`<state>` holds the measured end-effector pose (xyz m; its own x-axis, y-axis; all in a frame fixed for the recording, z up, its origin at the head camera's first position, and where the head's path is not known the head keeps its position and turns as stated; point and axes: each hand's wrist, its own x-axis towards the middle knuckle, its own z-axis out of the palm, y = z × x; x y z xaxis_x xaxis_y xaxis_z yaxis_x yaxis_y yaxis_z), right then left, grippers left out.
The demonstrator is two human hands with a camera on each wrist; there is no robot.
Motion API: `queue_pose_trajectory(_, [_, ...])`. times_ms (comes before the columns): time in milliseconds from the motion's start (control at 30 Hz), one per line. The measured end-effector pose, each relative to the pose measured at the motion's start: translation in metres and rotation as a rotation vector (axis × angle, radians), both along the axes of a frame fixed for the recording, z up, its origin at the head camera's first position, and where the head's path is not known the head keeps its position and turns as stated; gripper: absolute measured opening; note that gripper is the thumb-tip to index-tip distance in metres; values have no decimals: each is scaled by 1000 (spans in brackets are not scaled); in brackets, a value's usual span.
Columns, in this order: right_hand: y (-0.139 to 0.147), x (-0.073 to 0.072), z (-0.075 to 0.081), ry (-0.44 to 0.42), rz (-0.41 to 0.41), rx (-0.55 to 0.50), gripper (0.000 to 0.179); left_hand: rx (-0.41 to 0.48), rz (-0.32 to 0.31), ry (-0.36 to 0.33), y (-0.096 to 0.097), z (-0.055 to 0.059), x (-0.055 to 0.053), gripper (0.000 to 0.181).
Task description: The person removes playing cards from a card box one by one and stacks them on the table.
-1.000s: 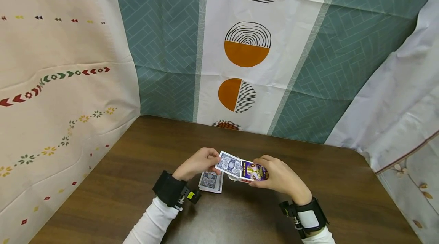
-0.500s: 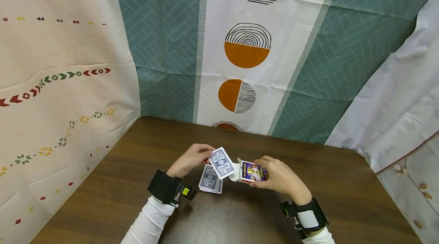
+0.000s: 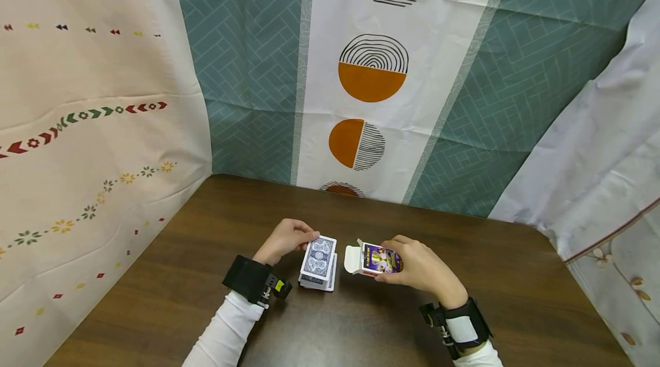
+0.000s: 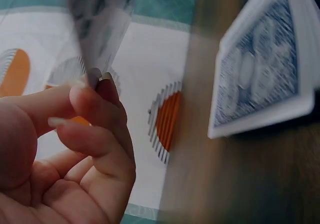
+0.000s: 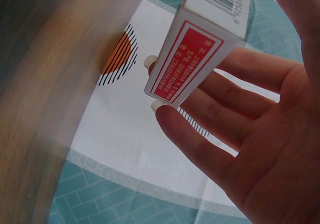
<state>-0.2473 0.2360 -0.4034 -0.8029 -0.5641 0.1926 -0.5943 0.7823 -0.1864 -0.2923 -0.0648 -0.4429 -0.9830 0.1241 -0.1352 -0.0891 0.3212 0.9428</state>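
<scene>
My left hand [image 3: 286, 241] pinches a playing card [image 3: 318, 257] at its upper left corner between thumb and fingertips. The blue patterned back faces up, and the card overlaps a stack of matching playing cards [image 3: 333, 276] on the table. In the left wrist view the pinched card [image 4: 102, 29] is blurred, with the stack [image 4: 255, 69] off to its right. My right hand [image 3: 420, 264] grips a purple and white card box [image 3: 381, 258] by its far end. The box's white flap [image 3: 353, 259] stands open toward the stack. A red panel and a barcode show on the box [image 5: 187, 61] up close.
Both hands work above a brown wooden table [image 3: 247, 201]. Behind it hangs a teal and white curtain [image 3: 247, 69] with orange circles. Pale patterned cloths line the left side [image 3: 103, 143] and the right side [image 3: 608, 143]. Each wrist wears a black strap with a small camera.
The card has come out of the box's open end in my left hand, moved left and turned until it lies over the stack. My right hand and the box have stayed in place.
</scene>
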Motion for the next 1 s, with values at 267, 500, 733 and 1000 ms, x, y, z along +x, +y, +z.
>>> queue_pose_trajectory(267, [0,-2,-2,-12,-7,2,59,-88,63,19,0,-10,-1,14])
queue_pose_trajectory(500, [0,-3,-4,-24,-14,1,59,-193,70,62,0,-17,-2,13])
queue_pose_trajectory(733, [0,-4,-4,-30,-13,5,59,-325,70,161,2,-27,-4,12])
queue_pose_trajectory(1000, [-1,-4,-4,-44,-20,8,60,-385,68,176,4,-27,-1,12])
